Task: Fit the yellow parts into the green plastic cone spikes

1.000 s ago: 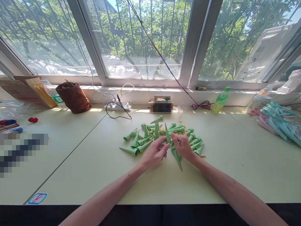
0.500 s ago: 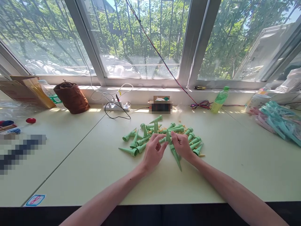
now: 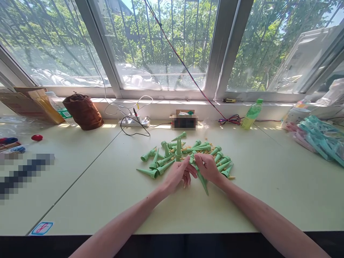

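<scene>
My left hand (image 3: 179, 174) holds a small green plastic watering spike (image 3: 192, 157) between thumb and fingers, just above the heap. My right hand (image 3: 207, 167) is closed in a pinch against the side of that spike; whatever lies inside its fingertips is hidden. Below the hands, another long green spike (image 3: 202, 182) points toward the table's front. Around and behind them lie several more green spikes (image 3: 147, 173) with ribbed caps, mixed with small tan pegs (image 3: 231, 177). A few stand upright, one of them (image 3: 178, 148) just behind my left hand.
Along the window sill side stand a power strip (image 3: 134, 122), a small box with a blurred front (image 3: 185, 122), a green-capped bottle (image 3: 252, 115) and a brown bag (image 3: 83, 111). Plastic bags (image 3: 319, 134) lie at right. A red ball (image 3: 37, 137) sits at left.
The held spike has tipped from upright to a tilt. My left hand has turned, with its fingers now under the spike and the thumb on top. My right hand stays nearly in place.
</scene>
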`<state>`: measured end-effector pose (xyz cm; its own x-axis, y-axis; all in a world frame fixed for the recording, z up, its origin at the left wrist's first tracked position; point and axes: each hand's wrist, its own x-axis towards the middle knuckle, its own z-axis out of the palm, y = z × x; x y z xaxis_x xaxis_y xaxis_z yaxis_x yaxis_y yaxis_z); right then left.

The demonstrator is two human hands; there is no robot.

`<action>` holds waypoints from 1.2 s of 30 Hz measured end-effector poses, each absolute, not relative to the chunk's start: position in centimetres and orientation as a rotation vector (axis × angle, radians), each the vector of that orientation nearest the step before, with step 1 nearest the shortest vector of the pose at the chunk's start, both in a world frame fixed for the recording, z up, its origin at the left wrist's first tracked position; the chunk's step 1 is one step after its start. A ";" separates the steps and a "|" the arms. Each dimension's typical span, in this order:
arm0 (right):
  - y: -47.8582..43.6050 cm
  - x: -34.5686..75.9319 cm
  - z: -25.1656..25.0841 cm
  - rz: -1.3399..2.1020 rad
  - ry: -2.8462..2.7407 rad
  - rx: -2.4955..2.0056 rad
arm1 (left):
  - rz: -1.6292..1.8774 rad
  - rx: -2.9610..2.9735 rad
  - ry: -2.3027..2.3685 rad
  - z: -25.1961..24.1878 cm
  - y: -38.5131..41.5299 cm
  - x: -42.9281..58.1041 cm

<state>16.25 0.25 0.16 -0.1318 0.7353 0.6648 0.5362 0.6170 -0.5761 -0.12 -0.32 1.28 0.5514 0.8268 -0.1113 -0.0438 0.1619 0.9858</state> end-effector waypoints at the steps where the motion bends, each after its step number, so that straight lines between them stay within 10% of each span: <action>1: 0.3 16.3 0.2 0.251 -1.805 -1.026 | 0.717 1.243 0.757 1.2 -0.2 -0.2; 36: 0.4 16.0 0.2 0.437 -1.717 -1.043 | 0.914 1.824 0.845 0.1 -0.1 -0.5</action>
